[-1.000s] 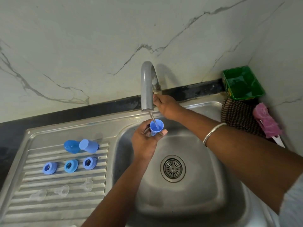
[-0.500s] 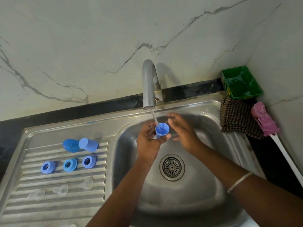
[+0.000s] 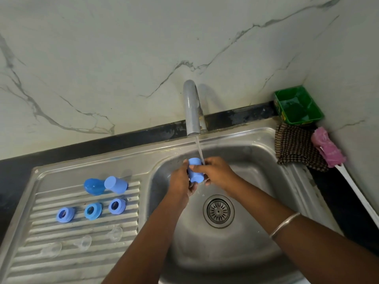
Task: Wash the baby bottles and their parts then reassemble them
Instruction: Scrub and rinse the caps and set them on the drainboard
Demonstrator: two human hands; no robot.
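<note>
In the head view, a curved steel tap (image 3: 191, 107) runs a stream of water (image 3: 199, 149) into the stainless steel sink (image 3: 256, 201), where the left hand (image 3: 180, 181) and right hand (image 3: 215, 171) both curl around a small light-blue plastic bottle cap (image 3: 195, 171) held under the flow above the round drain strainer (image 3: 218, 211). On the ribbed steel draining board (image 3: 30, 269) left of the basin lie two more blue caps (image 3: 115, 184), three blue screw rings (image 3: 93, 211) in a row and three clear silicone teats (image 3: 83, 242) nearer the camera. At the right corner a green square plastic tub (image 3: 315, 115) holds some liquid, with a brown checked cloth (image 3: 295, 146) and a pink-headed, white-handled bottle brush (image 3: 328, 150) just beside it.

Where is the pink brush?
The pink brush lies at the far right of the head view, beside the checked cloth and just below the green tub.
</note>
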